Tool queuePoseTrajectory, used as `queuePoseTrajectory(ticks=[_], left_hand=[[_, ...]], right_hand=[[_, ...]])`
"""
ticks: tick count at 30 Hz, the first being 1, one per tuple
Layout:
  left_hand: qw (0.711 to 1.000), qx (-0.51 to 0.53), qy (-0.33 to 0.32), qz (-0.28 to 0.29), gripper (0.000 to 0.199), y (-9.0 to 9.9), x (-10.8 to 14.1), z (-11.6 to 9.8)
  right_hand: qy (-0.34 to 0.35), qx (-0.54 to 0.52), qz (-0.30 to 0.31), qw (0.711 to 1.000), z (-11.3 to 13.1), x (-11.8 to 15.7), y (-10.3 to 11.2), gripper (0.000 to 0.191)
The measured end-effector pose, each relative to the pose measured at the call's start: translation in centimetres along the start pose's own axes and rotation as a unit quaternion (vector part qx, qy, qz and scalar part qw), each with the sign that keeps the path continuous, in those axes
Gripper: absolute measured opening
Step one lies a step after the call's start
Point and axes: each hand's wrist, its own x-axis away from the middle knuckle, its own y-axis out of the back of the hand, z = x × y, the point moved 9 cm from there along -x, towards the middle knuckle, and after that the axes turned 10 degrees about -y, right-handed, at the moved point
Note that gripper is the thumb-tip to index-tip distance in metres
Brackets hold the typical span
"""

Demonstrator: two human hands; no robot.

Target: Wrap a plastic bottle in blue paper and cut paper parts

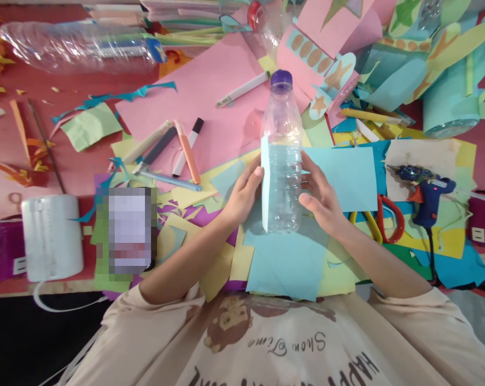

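Observation:
A clear plastic bottle (284, 118) with a purple cap (281, 79) stands in front of me. Along its left side runs a sheet of light blue paper (265, 187), seen nearly edge-on. My left hand (244, 195) pinches this paper, thumb on the near face and fingers partly hidden behind. On the other side my right hand (325, 201) is curved against the bottle, its thumb at the wall and some fingertips hidden behind it. More light blue sheets (286, 262) lie under the bottle and beyond the right hand.
Several markers (188, 150) lie on pink paper (222, 69) to the left. A blue glue gun (429, 198) and red-handled scissors (390, 220) are at right. At left are a phone (129, 230), a white box (52, 238) and a lying bottle (77, 45). Paper crafts (334, 69) stand behind.

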Motion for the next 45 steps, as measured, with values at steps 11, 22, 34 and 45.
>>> queuePoseTrajectory(ticks=[11, 22, 34, 45], left_hand=[[0.996, -0.088, -0.024, -0.017, 0.048, 0.9, -0.1, -0.9], [0.997, -0.068, -0.042, -0.021, 0.047, 0.8, 0.1, -0.3], [0.990, -0.094, -0.091, 0.060, 0.056, -0.9, 0.0, -1.8], [0.989, -0.114, -0.089, 0.040, 0.055, -1.0, 0.3, -2.4]], right_hand=[[-0.005, -0.038, -0.014, 0.999, 0.5, 0.1, 0.0, 0.061], [0.026, 0.013, 0.032, 0.999, 0.4, 0.5, -0.8, 0.066], [0.064, 0.042, -0.020, 0.997, 1.0, 0.4, 0.0, 0.069], [0.020, 0.074, -0.031, 0.997, 0.6, 0.2, -0.1, 0.070]])
